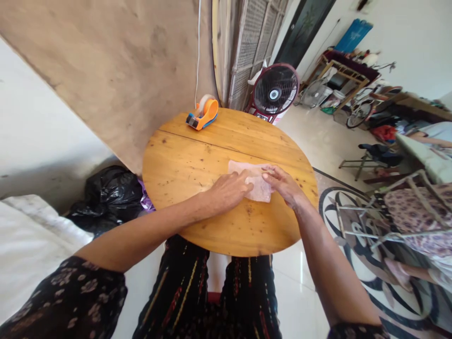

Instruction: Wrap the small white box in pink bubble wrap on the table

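Observation:
A small pinkish, translucent sheet or packet (260, 192) lies flat on the round wooden table (183, 165), right of its middle. My left hand (231, 188) rests on the left part of the sheet with its fingers curled together; whether anything is pinched under them is hidden. At the sheet's upper right edge, my right hand (280, 183) has its thumb and fingers bent close together on the material.
An orange and blue tape dispenser (203, 114) stands at the table's far left edge. Behind the table is a fan (274, 92). Black bags (113, 193) lie on the left. Another person's leg (406, 270) and a metal-framed chair (356, 233) are at the right.

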`<state>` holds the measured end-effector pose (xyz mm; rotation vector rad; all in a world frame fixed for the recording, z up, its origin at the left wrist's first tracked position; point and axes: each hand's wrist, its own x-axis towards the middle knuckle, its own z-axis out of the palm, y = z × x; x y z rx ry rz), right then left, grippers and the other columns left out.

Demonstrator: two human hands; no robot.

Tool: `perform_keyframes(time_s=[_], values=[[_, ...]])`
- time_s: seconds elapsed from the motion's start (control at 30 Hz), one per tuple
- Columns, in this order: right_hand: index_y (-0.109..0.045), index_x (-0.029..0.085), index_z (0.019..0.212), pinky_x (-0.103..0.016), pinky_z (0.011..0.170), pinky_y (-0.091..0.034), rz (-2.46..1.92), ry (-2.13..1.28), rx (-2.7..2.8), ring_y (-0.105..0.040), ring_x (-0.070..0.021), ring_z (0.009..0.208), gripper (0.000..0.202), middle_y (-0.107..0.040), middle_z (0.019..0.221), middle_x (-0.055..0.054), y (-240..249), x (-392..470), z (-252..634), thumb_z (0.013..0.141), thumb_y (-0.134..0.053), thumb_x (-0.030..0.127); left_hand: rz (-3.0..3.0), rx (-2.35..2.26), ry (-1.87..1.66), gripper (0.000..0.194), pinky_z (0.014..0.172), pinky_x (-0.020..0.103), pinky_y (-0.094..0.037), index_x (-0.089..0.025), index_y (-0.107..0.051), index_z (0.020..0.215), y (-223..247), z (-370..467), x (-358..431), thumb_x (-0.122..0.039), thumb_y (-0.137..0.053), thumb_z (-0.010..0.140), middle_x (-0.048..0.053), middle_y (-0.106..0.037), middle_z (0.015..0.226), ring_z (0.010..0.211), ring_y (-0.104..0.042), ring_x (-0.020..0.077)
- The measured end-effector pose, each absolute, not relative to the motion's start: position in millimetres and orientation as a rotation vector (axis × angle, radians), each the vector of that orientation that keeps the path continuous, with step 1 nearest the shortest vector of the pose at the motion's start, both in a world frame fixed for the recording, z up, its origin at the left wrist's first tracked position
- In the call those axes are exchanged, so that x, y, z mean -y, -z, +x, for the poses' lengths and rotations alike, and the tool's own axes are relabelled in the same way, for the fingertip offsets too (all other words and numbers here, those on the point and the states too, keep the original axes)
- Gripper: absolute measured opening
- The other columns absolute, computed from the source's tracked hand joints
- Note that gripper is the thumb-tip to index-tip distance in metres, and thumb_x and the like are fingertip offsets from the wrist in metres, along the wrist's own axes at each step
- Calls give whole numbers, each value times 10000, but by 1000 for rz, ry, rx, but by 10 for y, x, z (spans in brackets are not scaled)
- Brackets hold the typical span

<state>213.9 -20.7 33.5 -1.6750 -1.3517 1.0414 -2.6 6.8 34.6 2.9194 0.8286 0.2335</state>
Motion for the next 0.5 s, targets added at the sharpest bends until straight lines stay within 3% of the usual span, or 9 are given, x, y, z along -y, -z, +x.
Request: perform_keyframes(time_s=[0.07, 0.17, 0.27, 0.37, 0.5], values=[[-601, 273, 1135, -253, 565, -479, -1744, -1083, 1343, -624, -169, 738, 475, -683, 901, -22, -368, 174, 2174, 761, -662, 560, 2928, -843, -196, 320, 760, 339, -497, -205, -601, 1135, -386, -18, -61, -173, -336, 958, 110, -520, 1201, 929, -585, 223], [-596, 273, 1170, -259, 570, -493, -1820, -1124, 1384, -623, -173, 730, 484, -674, 871, -26, -425, 167, 2213, 785, -644, 562, 2899, -836, -187, 315, 801, 339, -496, -207, -598, 1137, -420, -6, -58, -174, -341, 958, 106, -527, 1213, 958, -586, 216], [-590, 267, 1220, -302, 618, -525, -1866, -1172, 1446, -636, -193, 759, 534, -685, 965, -56, -472, 181, 2228, 787, -644, 574, 2870, -809, -204, 304, 860, 325, -483, -191, -576, 1167, -429, 6, -72, -194, -347, 967, 103, -524, 1248, 1020, -573, 206], [-621, 265, 1192, -307, 669, -523, -1769, -1187, 1580, -635, -207, 854, 505, -673, 1090, -69, -483, 184, 2211, 802, -625, 585, 2902, -810, -155, 302, 823, 340, -492, -176, -594, 1124, -459, 13, -78, -166, -344, 954, 118, -505, 1263, 977, -588, 214], [-587, 268, 1209, -308, 698, -500, -1560, -1033, 1633, -618, -181, 803, 510, -680, 933, -33, -420, 160, 2179, 801, -623, 572, 2957, -808, -47, 304, 763, 362, -498, -183, -628, 1059, -531, 14, -65, -144, -356, 929, 125, -516, 1184, 903, -608, 228]])
